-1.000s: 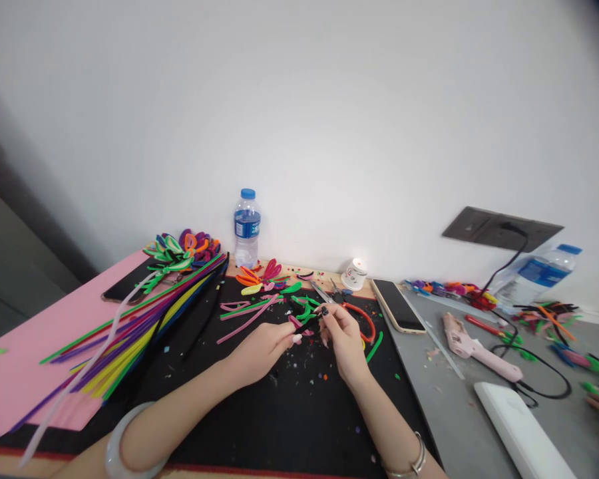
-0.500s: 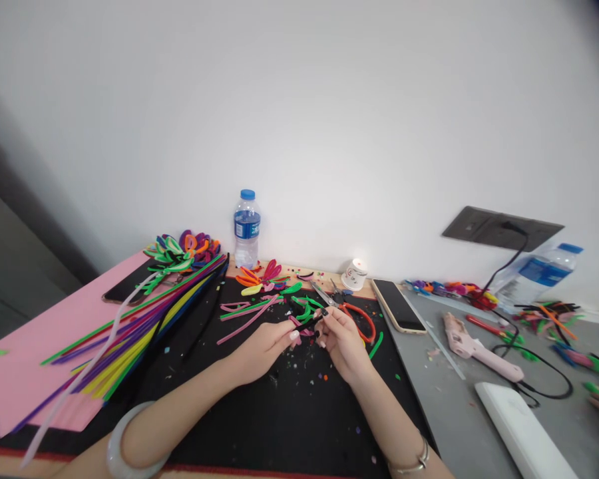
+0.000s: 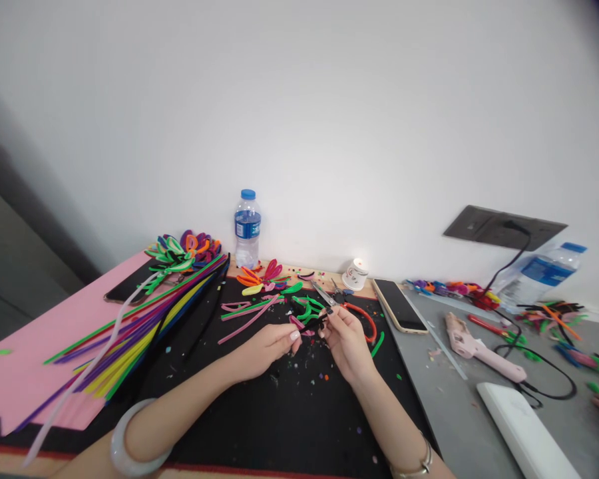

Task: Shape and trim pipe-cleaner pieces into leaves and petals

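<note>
A short black pipe cleaner (image 3: 311, 325) is stretched between my two hands above the black mat. Its left end is pinched between the thumb and fingers of my left hand (image 3: 265, 350). At the other end, the fingertips of my right hand (image 3: 345, 340) are closed on it. Just beyond the hands lie green bent pipe cleaners (image 3: 307, 307) and pink pieces. Scissors with orange handles (image 3: 369, 320) rest behind my right hand, partly hidden by it. Left of these are loose pink and green stems (image 3: 249, 319) and petal-shaped loops (image 3: 272, 271).
Long coloured pipe cleaners (image 3: 144, 332) lie over pink sheet (image 3: 20, 372) at left. A water bottle (image 3: 247, 229) and paper cup (image 3: 355, 273) stand by the wall. At right are a phone (image 3: 400, 305), pink glue gun (image 3: 484, 349) with cord, and white box-like object (image 3: 524, 429).
My hands have drawn slightly apart, and more of the black pipe cleaner shows between them. The head view has shifted very little.
</note>
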Demonstrator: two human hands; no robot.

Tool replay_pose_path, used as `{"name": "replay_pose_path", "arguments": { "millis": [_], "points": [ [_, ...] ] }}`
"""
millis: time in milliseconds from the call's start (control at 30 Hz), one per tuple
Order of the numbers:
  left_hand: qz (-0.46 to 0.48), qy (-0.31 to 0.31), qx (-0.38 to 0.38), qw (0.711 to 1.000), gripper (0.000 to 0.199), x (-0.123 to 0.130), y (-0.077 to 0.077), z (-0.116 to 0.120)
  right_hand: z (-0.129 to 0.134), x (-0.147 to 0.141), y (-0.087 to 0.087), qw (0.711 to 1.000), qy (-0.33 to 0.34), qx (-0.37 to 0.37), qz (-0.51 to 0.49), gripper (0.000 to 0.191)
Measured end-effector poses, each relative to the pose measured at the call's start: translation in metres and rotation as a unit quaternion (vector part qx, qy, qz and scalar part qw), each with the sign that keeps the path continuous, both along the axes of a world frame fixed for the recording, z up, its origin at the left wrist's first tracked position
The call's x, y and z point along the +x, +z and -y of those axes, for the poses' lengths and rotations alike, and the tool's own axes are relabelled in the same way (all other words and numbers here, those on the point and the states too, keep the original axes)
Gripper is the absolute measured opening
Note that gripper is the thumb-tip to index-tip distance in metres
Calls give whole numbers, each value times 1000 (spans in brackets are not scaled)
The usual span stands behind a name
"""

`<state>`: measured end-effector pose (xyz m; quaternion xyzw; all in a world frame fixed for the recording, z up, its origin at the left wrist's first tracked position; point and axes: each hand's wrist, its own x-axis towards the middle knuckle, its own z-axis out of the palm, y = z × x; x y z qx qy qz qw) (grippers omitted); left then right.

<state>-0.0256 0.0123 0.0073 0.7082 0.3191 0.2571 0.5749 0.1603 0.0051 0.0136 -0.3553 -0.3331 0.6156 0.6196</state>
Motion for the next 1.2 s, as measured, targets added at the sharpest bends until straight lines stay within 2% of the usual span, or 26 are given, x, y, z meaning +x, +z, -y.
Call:
{"name": "replay_pose_path", "arguments": {
  "millis": [200,467,600,767,1000,1133,1200],
  "points": [
    [48,-4,-50,998,37,2,-4,-2,0,1,0,1000,-2,15,11,18],
    [102,1,-105,989,34,2,-10,-4,-1,4,2,1000,21,-11,12,18],
    [114,10,-114,987,33,3,-10,-6,1,1,4,998,26,-4,55,17],
    [116,33,-129,984,34,4,-11,-8,1,0,3,993,-3,8,116,17],
    [102,86,-109,985,37,5,-11,-12,8,-6,6,968,-49,56,241,12],
    [114,71,-143,981,37,3,-7,-12,9,-5,11,965,-20,74,251,4],
    [130,44,-187,973,35,0,-3,-12,8,-3,11,964,14,89,249,19]
  ]
}}
